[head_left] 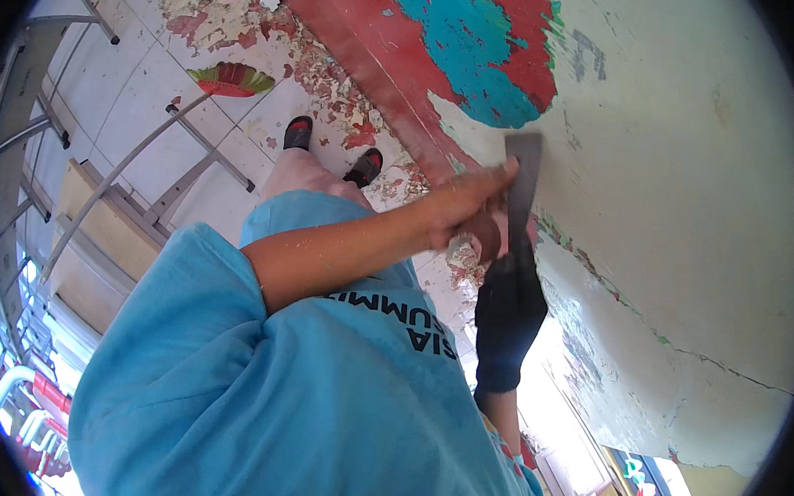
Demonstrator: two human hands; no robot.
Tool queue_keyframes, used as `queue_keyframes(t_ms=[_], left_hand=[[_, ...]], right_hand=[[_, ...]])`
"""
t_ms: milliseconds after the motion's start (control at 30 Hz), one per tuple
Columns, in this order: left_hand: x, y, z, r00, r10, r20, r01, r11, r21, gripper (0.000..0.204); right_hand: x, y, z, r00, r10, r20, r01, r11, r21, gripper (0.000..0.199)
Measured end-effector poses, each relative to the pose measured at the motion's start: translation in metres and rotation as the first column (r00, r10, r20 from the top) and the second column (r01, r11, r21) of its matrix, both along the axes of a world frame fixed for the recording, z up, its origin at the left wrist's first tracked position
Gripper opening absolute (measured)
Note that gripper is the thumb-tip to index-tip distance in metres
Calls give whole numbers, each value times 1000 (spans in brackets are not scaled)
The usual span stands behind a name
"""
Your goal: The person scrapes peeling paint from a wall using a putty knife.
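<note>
A paint scraper with a flat, dark, wide blade (524, 181) stands against the cream painted wall (674, 176). My left hand (467, 200), bare and slightly blurred, has its fingers closed at the blade's near side. My right hand (512, 309), in a black glove or sleeve, is closed at the scraper's lower end; its fingers are partly hidden. The blade's upper end lies just below a patch of turquoise paint (472, 61) ringed by red paint (535, 53). Close to the hands, a ragged crack (599, 277) runs down the cream paint.
Paint flakes (332, 79) litter the tiled floor (137, 77) along the red lower wall (357, 46). A red-and-green brush-like head (230, 79) on a long pole lies at the left. Metal-legged furniture (20, 98) stands behind it. My sandalled feet (365, 165) are beside the flakes.
</note>
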State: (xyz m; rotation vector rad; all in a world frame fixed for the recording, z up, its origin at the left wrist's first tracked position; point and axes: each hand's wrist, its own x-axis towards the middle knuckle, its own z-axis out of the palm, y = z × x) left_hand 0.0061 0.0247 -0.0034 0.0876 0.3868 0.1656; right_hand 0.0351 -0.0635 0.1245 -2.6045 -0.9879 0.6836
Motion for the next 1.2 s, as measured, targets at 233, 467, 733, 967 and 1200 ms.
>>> queue_keyframes(t_ms=[233, 467, 733, 967, 1200], left_hand=[[4, 2, 9, 990, 76, -117, -98, 976, -195, 38], [0, 0, 6, 994, 107, -26, -109, 986, -129, 39], [9, -15, -3, 985, 164, -51, -169, 979, -111, 38], [4, -7, 0, 986, 163, -31, -166, 975, -150, 42], [3, 5, 6, 978, 209, -15, -208, 964, -164, 35]], right_hand=[[-1, -9, -13, 987, 111, 116, -126, 983, 135, 35], [2, -10, -11, 992, 122, 42, -125, 987, 103, 32], [3, -12, -16, 990, 130, 52, -135, 985, 109, 25], [7, -12, -22, 994, 105, -17, -103, 991, 89, 25], [14, -6, -20, 994, 58, -94, -50, 996, 79, 21]])
